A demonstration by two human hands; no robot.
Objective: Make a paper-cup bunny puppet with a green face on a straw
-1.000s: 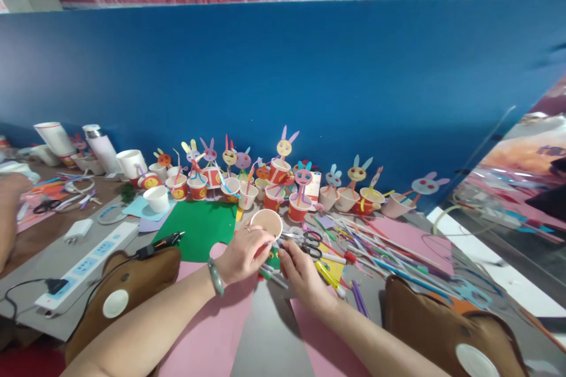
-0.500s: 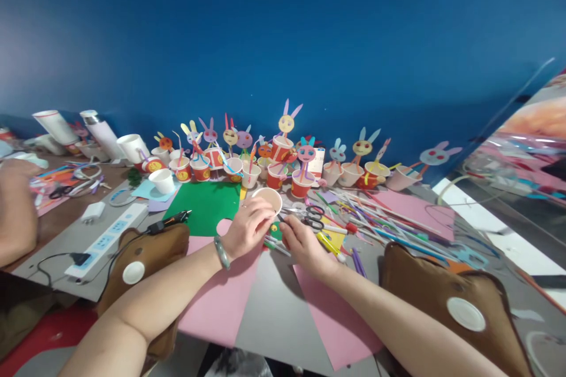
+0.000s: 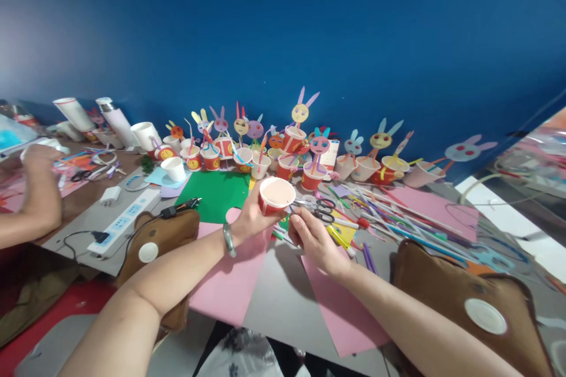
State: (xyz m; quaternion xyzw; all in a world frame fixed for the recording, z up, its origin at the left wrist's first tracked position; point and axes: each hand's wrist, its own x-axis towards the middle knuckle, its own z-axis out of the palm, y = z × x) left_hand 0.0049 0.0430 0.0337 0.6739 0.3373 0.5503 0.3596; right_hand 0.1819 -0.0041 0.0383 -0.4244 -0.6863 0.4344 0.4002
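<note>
My left hand [image 3: 253, 217], with a jade-like bangle on the wrist, is wrapped round a red paper cup [image 3: 269, 208] with a white rim. The cup tilts so that its pale inside faces me. Close to the cup's right side, my right hand [image 3: 309, 235] is closed in a pinch. A thin dark tip [image 3: 292, 208] shows at its fingertips and points toward the cup; what it belongs to is hidden. Scissors [image 3: 325, 206] with dark handles lie just beyond the right hand.
Cups with paper rabbits [image 3: 313, 177] line the wall. Pipe cleaners [image 3: 389, 218] are heaped at right. Green paper [image 3: 216, 194], pink sheets [image 3: 227, 283], a power strip [image 3: 128, 221] and brown pouches [image 3: 442, 271] cover the table. A co-worker's arm [image 3: 42, 194] is at left.
My left hand has gone from above the cup to round its side, lifting and tilting it. My right hand keeps its pinch close by. The whole view has shifted slightly.
</note>
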